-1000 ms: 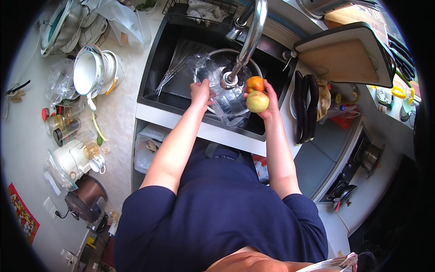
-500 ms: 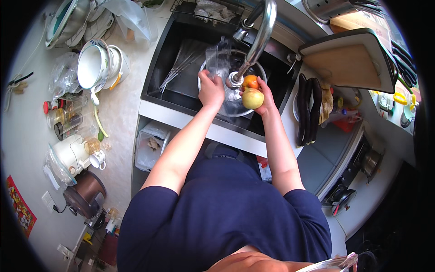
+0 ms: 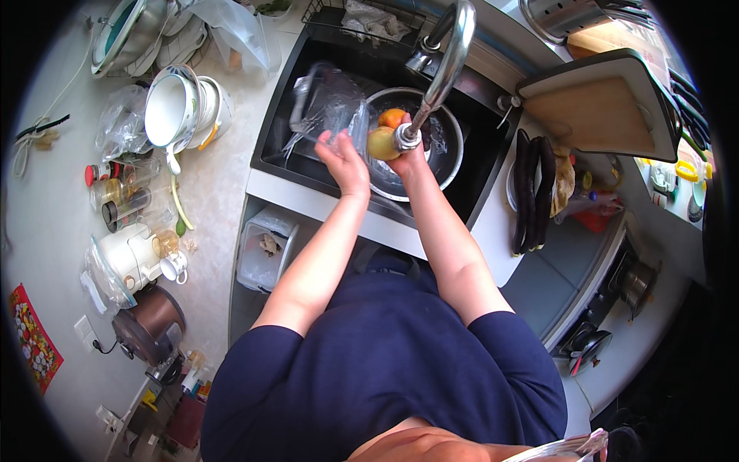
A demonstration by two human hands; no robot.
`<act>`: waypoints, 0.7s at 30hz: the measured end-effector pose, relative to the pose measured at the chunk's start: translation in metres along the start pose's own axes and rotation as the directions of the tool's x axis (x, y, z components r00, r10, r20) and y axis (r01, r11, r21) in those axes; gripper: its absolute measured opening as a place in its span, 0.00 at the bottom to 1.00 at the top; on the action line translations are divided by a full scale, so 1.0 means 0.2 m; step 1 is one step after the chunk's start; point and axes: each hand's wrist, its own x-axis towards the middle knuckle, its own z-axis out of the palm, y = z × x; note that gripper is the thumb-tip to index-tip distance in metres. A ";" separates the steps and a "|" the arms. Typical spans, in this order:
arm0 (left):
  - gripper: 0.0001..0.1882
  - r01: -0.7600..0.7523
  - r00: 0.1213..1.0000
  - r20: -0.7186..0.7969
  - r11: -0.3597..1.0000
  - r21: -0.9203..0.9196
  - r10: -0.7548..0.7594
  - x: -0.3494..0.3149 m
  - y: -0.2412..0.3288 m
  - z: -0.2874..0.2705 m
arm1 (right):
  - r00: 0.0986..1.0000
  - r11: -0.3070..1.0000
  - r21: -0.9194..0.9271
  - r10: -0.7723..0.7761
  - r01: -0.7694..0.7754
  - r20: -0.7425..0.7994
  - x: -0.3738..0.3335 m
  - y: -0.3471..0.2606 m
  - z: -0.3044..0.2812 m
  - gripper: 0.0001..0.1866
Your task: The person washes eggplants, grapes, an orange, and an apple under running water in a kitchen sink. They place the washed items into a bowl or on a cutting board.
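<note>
Under the faucet's spray head (image 3: 407, 138), my right hand (image 3: 413, 160) is closed around a yellow-green apple (image 3: 381, 144) and a round orange fruit (image 3: 391, 118). The faucet partly covers its fingers. Both fruits are over the left part of a metal bowl (image 3: 459, 150) in the black sink (image 3: 271, 127). My left hand (image 3: 346, 169) is left of the bowl, fingers apart. Just beyond its fingertips is a clear plastic bag (image 3: 339, 104), blurred, above the sink's left side. Thin metal rods under the bag are mostly hidden. More clear plastic shows inside the bowl.
Long dark eggplants (image 3: 526, 192) lie right of the sink, near a leaning cutting board (image 3: 593, 108). White enamel pots (image 3: 171, 112), jars (image 3: 123, 196) and a white appliance (image 3: 127, 258) line the left counter. A plastic bin (image 3: 262, 258) stands below the sink's front edge.
My left hand and the plastic bag have moved left, off the bowl, and its fingers have spread. My right hand has carried the apple and orange fruit left, under the faucet.
</note>
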 end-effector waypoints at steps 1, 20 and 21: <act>0.17 -0.088 0.996 0.019 0.994 0.060 0.087 -0.02 0.00 0.00 | 0.999 0.999 0.038 0.037 -0.036 -0.011 0.02 0.02 -0.02 0.29; 0.14 -0.159 0.950 -0.283 0.985 -0.071 0.133 0.27 0.16 -0.21 | 0.977 0.994 -0.109 -0.020 -0.004 -0.212 0.06 -0.05 -0.05 0.16; 0.13 -0.062 0.947 -0.320 0.974 -0.217 -0.011 0.30 0.20 -0.29 | 0.978 0.997 -0.076 -0.026 0.010 -0.208 0.09 -0.07 -0.08 0.17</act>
